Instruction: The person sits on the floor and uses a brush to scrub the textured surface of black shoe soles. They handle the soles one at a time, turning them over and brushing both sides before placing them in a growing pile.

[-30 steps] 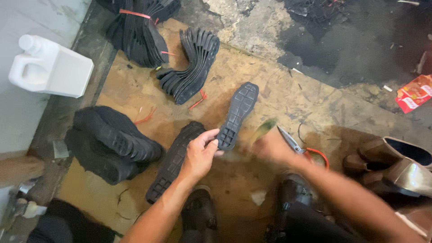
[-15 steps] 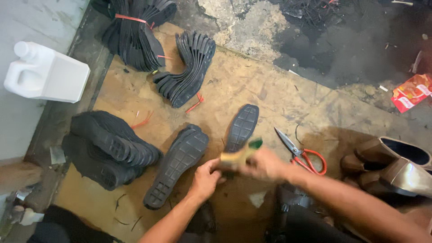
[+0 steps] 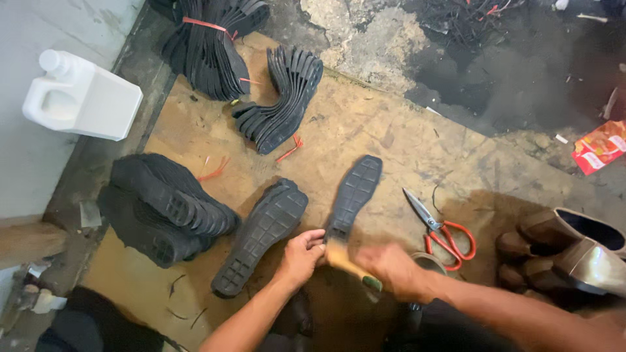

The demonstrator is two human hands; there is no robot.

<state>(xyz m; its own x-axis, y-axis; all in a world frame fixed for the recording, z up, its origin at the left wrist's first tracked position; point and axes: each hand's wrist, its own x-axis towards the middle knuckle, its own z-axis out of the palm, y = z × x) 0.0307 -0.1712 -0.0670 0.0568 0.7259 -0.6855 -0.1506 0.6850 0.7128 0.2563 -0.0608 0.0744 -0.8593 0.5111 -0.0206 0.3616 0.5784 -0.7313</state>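
1. Your left hand pinches the near end of 1 black sole, which lies flat on the board.
2. Your right hand, blurred, grips a brush touching that end.
3. Scissors lie just right.

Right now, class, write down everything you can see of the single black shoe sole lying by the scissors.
The single black sole lies flat on the brown board, tread up, toe pointing away. It looks like rubber, moulded in a grid of small blocks, slim and slightly waisted. Its heel end meets the left hand, whose fingers rest at it, while the blurred right hand holds a brush at that end. The red-handled scissors lie apart to its right.
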